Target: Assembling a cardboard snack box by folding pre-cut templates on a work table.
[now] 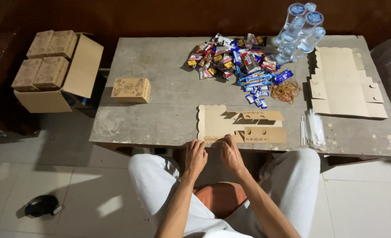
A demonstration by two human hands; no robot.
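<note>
From the head view, I see my left hand (195,156) and right hand (230,154) side by side at the near edge of the bench (160,88), fingers curled down onto the near flap of a flat cardboard box blank (224,123), pressing it rather than gripping. The blank is thin tan card with a scalloped left edge and cut slots, its right flaps partly raised. More flat blanks (345,88) are stacked at the right edge. Glossy snack packets (235,59), rubber bands (285,91) and clear water bottles (301,31) sit along the far edge, a folded box (131,90) towards the left edge.
</note>
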